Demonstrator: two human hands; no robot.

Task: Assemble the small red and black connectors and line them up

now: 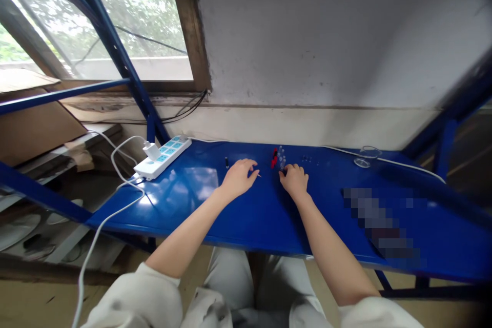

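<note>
Curling the right hand (295,180) at the clear pieces (281,158) on the far middle of the blue table (261,220), not showing whether gripping any. Bending the left hand (239,178) by a thin pointed piece (260,175), hiding any grip. Judging the clear pieces light, stiff, slippery, best pinched around the sides. Having red pieces (274,158) crowding at left, a power strip (163,159) farther left.

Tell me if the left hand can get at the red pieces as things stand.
Probably yes: nothing seems to block the stretch of blue tabletop between the left hand and the red pieces; the right hand is on their other side.
</note>
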